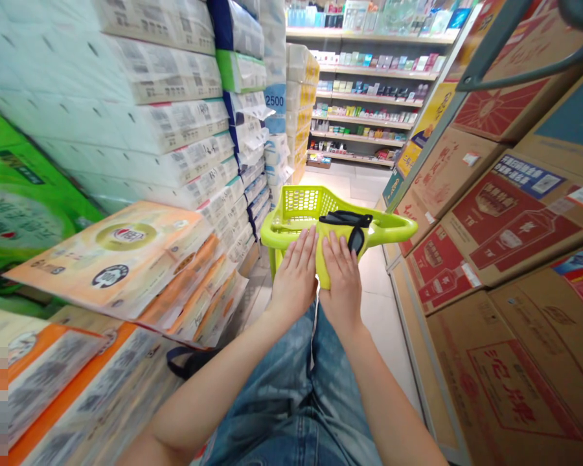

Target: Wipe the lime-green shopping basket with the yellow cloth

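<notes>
A yellow-green pouch with black trim and a black buckle or tab stands upright against the near side of a lime-green plastic shopping basket. My left hand lies along the pouch's left edge, fingers stretched out and close together. Flat across the front of the pouch is my right hand, its fingers slightly spread and touching the fabric. Both thumbs are mostly hidden, and so is what supports the pouch from below. The basket's handle sticks out to the right.
Tall stacks of wrapped tissue packs line the left, with orange-topped packs nearer me. Red and brown cartons form a wall on the right. Shelves of small goods stand across the aisle's end. My jeans-covered legs are below.
</notes>
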`<state>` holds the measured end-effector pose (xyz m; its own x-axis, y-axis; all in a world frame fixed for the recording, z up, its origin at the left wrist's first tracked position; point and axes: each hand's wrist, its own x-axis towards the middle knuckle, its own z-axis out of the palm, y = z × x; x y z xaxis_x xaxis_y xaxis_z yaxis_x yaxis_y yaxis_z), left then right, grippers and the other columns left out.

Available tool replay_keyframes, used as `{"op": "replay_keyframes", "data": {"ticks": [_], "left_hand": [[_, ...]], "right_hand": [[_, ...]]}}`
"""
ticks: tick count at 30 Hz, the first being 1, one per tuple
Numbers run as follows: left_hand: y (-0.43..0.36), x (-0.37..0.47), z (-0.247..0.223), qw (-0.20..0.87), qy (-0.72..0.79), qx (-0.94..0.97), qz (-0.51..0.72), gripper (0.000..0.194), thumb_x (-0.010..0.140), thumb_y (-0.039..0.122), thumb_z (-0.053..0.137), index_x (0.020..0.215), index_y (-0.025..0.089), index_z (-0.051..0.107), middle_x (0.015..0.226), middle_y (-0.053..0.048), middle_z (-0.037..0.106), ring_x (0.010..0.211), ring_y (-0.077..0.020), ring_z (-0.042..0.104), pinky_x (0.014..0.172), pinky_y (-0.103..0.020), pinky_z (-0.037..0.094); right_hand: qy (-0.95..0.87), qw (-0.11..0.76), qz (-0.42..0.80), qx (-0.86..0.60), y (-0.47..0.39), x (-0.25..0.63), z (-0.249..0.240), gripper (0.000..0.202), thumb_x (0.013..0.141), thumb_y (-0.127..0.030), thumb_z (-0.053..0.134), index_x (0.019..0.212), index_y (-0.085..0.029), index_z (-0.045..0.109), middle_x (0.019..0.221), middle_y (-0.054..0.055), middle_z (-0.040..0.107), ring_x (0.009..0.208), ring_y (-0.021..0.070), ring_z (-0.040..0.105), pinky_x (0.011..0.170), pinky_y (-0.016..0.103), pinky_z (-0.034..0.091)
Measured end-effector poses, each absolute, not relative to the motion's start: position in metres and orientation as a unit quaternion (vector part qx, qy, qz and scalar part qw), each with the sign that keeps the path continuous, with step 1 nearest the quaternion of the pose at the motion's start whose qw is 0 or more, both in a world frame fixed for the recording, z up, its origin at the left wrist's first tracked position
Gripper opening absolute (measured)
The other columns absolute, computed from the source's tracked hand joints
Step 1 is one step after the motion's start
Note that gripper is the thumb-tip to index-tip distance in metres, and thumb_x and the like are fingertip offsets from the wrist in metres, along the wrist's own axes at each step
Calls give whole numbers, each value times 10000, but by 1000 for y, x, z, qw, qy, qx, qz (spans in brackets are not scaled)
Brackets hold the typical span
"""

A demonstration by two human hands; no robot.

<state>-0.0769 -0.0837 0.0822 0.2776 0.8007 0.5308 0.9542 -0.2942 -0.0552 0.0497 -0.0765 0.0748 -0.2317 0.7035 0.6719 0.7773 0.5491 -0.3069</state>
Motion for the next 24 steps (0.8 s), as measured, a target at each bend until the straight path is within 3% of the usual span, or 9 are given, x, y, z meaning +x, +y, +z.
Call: {"op": "replay_keyframes", "data": {"ticks": [3,10,18,24], "left_hand": [[-84,-78,82,186,-560,-781,-205,815,838,119,446,1579,21,121,1671,-162,139,1561,-244,41,1271,-432,188],[-83,-74,82,180,-566,-778,-207,881,796,107,488,1582,25,99,1675,-154,124,1562,-246,45,1273,-429,170],[-83,-74,81,182,-565,-772,-226,839,822,101,446,1584,35,102,1671,-155,149,1562,-241,59,1262,-443,200],[-83,-77,81,174,-562,-777,-224,860,804,102,482,1584,39,124,1668,-149,162,1560,-246,98,1265,-431,191]], "right_hand": [[-788,401,-59,-463,-71,72,71,840,729,-11,400,1544,-209,355,1606,79,396,1536,197,265,1248,495,250],[-656,499,-70,-562,-33,143,65,834,708,-33,396,1521,-219,414,1582,82,434,1509,237,331,1226,537,289],[-756,425,-38,-497,-69,69,75,857,722,-7,391,1552,-211,339,1625,72,361,1548,208,230,1249,522,244],[-699,455,-52,-550,-49,119,76,781,769,-44,385,1530,-221,388,1588,89,425,1514,236,322,1234,567,242]]}}
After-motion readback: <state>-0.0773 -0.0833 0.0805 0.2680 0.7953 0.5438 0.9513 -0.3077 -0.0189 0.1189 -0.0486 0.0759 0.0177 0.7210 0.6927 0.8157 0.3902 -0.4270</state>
